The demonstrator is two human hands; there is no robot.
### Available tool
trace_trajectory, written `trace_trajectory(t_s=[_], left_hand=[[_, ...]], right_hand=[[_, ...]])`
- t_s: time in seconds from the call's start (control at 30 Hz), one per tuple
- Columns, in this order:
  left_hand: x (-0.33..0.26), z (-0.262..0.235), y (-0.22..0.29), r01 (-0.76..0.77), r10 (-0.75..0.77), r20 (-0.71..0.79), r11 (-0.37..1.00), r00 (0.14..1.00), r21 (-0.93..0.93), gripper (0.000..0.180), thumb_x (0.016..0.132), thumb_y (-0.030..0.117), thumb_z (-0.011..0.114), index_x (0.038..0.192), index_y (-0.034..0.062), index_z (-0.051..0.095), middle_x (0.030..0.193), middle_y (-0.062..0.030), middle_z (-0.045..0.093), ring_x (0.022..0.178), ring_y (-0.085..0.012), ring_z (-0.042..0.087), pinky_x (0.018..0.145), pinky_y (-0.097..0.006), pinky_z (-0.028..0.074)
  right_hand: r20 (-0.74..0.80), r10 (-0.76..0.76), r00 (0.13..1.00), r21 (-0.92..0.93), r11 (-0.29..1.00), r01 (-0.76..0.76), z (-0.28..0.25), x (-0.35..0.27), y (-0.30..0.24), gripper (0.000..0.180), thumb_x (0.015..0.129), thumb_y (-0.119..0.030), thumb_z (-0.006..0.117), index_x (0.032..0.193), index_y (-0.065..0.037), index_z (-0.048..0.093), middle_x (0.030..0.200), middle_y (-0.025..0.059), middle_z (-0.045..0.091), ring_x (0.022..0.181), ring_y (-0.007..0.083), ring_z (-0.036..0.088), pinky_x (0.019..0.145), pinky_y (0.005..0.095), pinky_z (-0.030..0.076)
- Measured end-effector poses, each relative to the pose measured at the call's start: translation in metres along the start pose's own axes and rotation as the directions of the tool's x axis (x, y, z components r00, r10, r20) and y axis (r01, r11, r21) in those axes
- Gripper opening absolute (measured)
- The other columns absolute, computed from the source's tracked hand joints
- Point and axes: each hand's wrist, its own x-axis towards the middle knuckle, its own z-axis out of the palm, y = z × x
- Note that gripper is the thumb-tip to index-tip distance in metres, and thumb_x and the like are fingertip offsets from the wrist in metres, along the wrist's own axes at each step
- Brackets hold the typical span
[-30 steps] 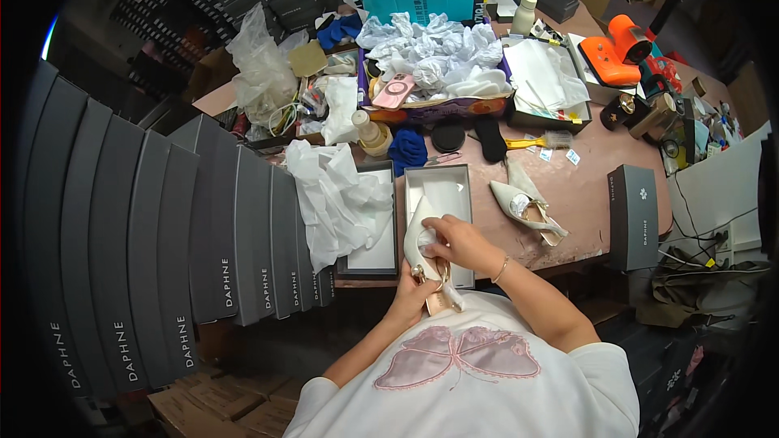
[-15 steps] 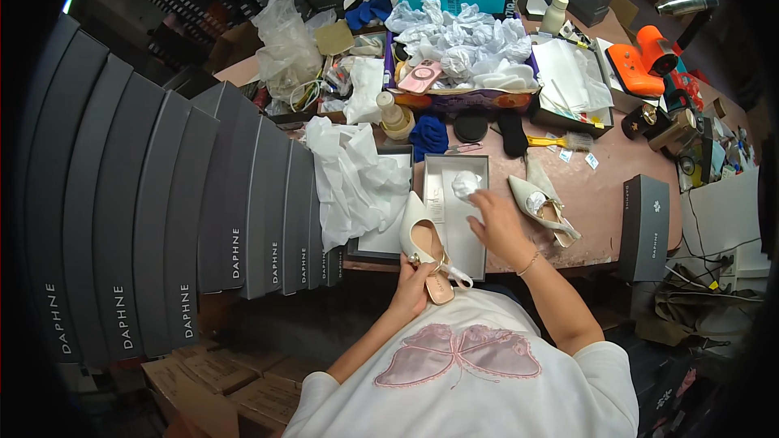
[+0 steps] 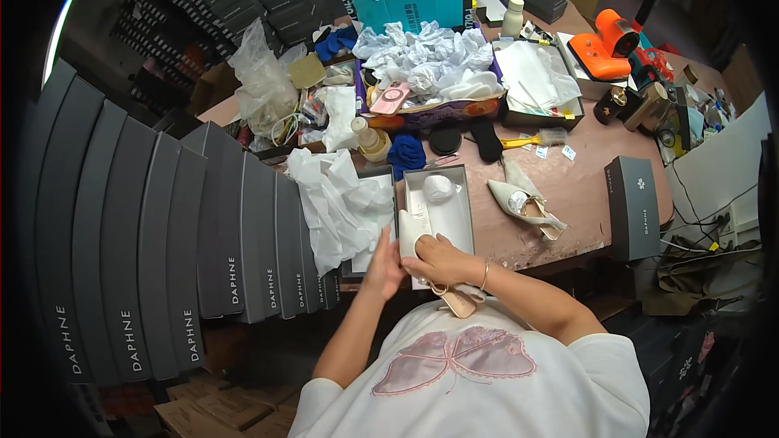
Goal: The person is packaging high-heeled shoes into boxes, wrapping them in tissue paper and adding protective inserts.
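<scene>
A cream pointed slingback shoe [image 3: 412,227] lies toe-away over the near part of an open shoebox [image 3: 466,231] with a pale inside. My right hand [image 3: 445,263] is closed over the middle of this shoe, hiding its opening; the tan insole [image 3: 459,302] shows at the heel end toward me. My left hand [image 3: 383,269] is at the shoe's left side, fingers stretched out; whether it touches the shoe is unclear. A white crumpled paper ball [image 3: 438,188] sits inside the box beyond the toe. The matching shoe [image 3: 515,199], with white stuffing in it, rests on the table to the right.
White tissue paper [image 3: 337,207] covers a second box part at left. Tall stacks of grey shoeboxes [image 3: 211,227] line the left side. Behind stands a carton of crumpled paper [image 3: 430,53]. A yellow-handled brush [image 3: 535,139] and an upright grey box [image 3: 637,209] are to the right.
My right hand has left the paper ball in the box and moved onto the shoe. My left hand has let go of the heel end and opened beside it. The view has shifted.
</scene>
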Motion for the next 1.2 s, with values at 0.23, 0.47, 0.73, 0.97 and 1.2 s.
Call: trace_trajectory(t_s=[0.23,0.47,0.73,0.97,1.2], left_hand=[[0.043,0.0,-0.002,-0.042,0.07,-0.136,0.98,0.988,0.195,0.064,0.096,0.057,0.036,0.131,0.0037,0.042,0.12,-0.0175,0.056,0.11,-0.0291,0.058,0.095,-0.041,0.047],[0.039,-0.022,-0.03,-0.055,0.056,-0.243,0.998,0.969,0.014,0.062,0.094,0.057,0.04,0.124,0.0035,0.048,0.118,-0.0154,0.057,0.108,-0.0288,0.058,0.095,-0.041,0.046],[0.04,-0.007,-0.013,-0.009,0.015,-0.084,0.998,0.996,0.068,0.051,0.096,0.051,0.042,0.115,0.0045,0.052,0.105,-0.0139,0.061,0.094,-0.0253,0.063,0.084,-0.039,0.051],[0.038,0.004,-0.018,0.044,-0.044,-0.001,0.999,0.999,0.011,0.044,0.099,0.046,0.038,0.116,0.0075,0.05,0.101,-0.0128,0.061,0.089,-0.0237,0.064,0.077,-0.038,0.054],[0.057,0.027,-0.014,0.01,-0.025,0.079,0.983,0.997,0.183,0.051,0.097,0.05,0.042,0.125,0.0082,0.048,0.115,-0.011,0.059,0.104,-0.0233,0.059,0.089,-0.037,0.048]], right_hand=[[-0.184,-0.158,0.97,-0.083,0.986,0.144,0.026,0.016,0.011,0.074,0.095,-0.059,0.027,0.106,0.01,0.051,0.099,0.0313,0.053,0.109,0.0453,0.049,0.101,0.0558,0.031],[0.119,0.104,0.987,0.262,0.956,-0.132,0.005,0.028,0.007,0.087,0.094,-0.065,0.021,0.104,0.014,0.056,0.106,0.0336,0.055,0.104,0.0466,0.051,0.097,0.0444,0.037],[0.084,-0.044,0.996,0.116,0.993,0.034,-0.008,0.005,-0.002,0.075,0.096,-0.055,0.027,0.101,0.013,0.059,0.108,0.0315,0.053,0.106,0.0442,0.049,0.104,0.0508,0.027],[-0.271,-0.094,0.958,0.19,0.971,0.148,-0.025,-0.076,0.006,0.052,0.096,-0.048,0.039,0.11,-0.003,0.061,0.143,0.0269,0.033,0.134,0.0432,0.028,0.112,0.0528,0.017],[-0.17,0.094,0.981,0.049,0.995,-0.087,-0.024,-0.026,0.024,0.062,0.096,-0.051,0.036,0.117,0.003,0.058,0.154,0.0268,-0.007,0.143,0.043,-0.003,0.111,0.0585,0.009]])
